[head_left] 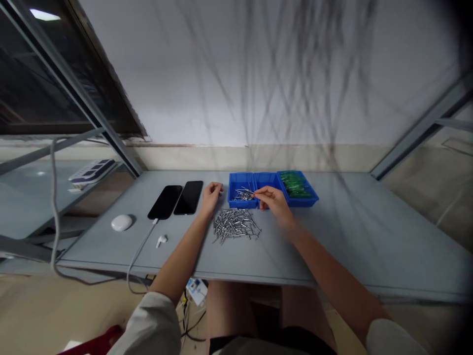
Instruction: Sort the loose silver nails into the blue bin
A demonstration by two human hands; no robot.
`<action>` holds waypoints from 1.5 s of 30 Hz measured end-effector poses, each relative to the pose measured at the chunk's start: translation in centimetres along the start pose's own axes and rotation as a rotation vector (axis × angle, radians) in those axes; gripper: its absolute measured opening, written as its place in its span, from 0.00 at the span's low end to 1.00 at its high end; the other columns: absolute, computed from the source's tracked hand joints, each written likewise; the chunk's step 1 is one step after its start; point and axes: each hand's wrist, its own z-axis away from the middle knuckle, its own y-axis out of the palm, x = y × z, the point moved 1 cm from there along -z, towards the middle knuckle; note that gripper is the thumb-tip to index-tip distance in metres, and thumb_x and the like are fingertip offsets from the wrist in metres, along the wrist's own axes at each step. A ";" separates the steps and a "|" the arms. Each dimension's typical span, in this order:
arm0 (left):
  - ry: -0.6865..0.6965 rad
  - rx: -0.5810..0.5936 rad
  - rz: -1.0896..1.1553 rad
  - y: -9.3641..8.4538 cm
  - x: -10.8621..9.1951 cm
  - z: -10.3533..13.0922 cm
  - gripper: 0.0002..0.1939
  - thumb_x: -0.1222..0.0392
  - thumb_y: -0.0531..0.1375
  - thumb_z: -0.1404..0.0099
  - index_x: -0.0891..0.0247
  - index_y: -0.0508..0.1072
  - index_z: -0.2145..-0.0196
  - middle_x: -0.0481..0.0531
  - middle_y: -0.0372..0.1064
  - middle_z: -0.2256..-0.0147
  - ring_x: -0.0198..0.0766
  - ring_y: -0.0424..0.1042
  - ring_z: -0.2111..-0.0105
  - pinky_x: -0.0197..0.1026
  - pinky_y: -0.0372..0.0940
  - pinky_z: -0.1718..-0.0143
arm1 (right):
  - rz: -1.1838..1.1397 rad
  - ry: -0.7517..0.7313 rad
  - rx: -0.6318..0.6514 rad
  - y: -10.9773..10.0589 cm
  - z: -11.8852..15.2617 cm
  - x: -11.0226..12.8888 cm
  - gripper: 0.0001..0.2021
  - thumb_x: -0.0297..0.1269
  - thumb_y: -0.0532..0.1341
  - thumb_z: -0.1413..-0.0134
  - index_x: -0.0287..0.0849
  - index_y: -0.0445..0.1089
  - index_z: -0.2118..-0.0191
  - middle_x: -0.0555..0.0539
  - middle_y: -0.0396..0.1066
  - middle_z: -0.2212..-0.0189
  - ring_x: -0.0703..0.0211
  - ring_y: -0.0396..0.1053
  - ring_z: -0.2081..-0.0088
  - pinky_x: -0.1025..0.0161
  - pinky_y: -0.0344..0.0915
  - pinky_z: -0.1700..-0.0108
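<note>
My right hand (272, 199) reaches over the blue bins, its thumb and fingertips pinched on a thin metal pin. Below its fingertips, the left blue bin (231, 191) holds a small heap of loose metal pins (243, 195). In front of the bins lies a larger pile of silvery metal pins (235, 224), nail-like or rivet-like, pointing every way. My left hand (212, 195) rests on the table left of the bins, fingers curled in; whatever they may hold is hidden. My right hand partly covers the middle blue bin (266, 178).
The right blue bin (313, 198) contains green packets or pieces. Left on the table (343, 236) are two dark phones (165, 202) (188, 197), one with a cable (142, 245), a white earbud (161, 240) and a white rounded case (121, 223). Metal frame posts (414, 130) rise at both sides.
</note>
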 end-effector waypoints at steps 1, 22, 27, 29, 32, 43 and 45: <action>-0.001 0.001 0.001 0.0 0.0 0.0 0.12 0.51 0.62 0.46 0.64 0.70 0.74 0.47 0.65 0.77 0.30 0.61 0.78 0.35 0.57 0.74 | 0.020 -0.005 -0.004 0.0 -0.1 -0.1 0.13 0.43 0.68 0.64 0.41 0.70 0.73 0.48 0.75 0.76 0.67 0.61 0.84 0.67 0.59 0.82; -0.068 -0.029 0.027 -0.3 -1.3 0.3 0.15 0.48 0.64 0.50 0.63 0.69 0.73 0.47 0.66 0.77 0.29 0.61 0.80 0.34 0.57 0.77 | 0.579 -0.189 0.198 0.1 0.9 0.0 0.11 0.39 0.61 0.50 0.39 0.73 0.63 0.49 0.73 0.74 0.66 0.64 0.81 0.67 0.59 0.77; -0.051 -0.029 0.037 -0.4 -1.1 0.3 0.16 0.47 0.64 0.51 0.63 0.70 0.73 0.48 0.66 0.77 0.30 0.61 0.79 0.34 0.57 0.76 | 0.928 -0.211 0.305 0.0 1.1 -0.2 0.08 0.35 0.61 0.50 0.42 0.76 0.64 0.50 0.74 0.75 0.64 0.67 0.76 0.67 0.56 0.73; -0.047 -0.041 0.037 -0.5 -1.0 0.3 0.17 0.46 0.64 0.51 0.63 0.70 0.73 0.48 0.66 0.76 0.30 0.61 0.79 0.34 0.57 0.76 | 1.053 -0.193 0.340 -0.1 1.2 -0.3 0.08 0.34 0.61 0.50 0.44 0.77 0.64 0.51 0.73 0.78 0.62 0.69 0.74 0.67 0.56 0.72; -0.058 -0.053 0.038 -0.6 -0.8 0.3 0.16 0.47 0.64 0.51 0.63 0.70 0.73 0.49 0.66 0.76 0.30 0.61 0.78 0.34 0.57 0.76 | 1.186 -0.190 0.357 -0.1 1.3 -0.3 0.10 0.32 0.60 0.50 0.46 0.77 0.63 0.50 0.74 0.78 0.59 0.71 0.72 0.66 0.55 0.72; -0.068 -0.043 0.038 -0.6 -0.6 0.3 0.14 0.49 0.63 0.49 0.63 0.70 0.73 0.48 0.66 0.75 0.30 0.62 0.78 0.34 0.57 0.75 | 1.261 -0.189 0.378 -0.2 1.1 -0.8 0.09 0.31 0.60 0.51 0.47 0.77 0.65 0.50 0.76 0.75 0.58 0.72 0.71 0.67 0.57 0.72; -0.066 -0.035 0.044 -0.6 -0.6 0.3 0.14 0.49 0.63 0.49 0.63 0.70 0.73 0.48 0.66 0.75 0.30 0.61 0.78 0.34 0.57 0.75 | 1.259 -0.191 0.382 -0.2 1.1 -0.8 0.09 0.31 0.60 0.51 0.47 0.77 0.65 0.50 0.76 0.75 0.58 0.72 0.71 0.67 0.57 0.72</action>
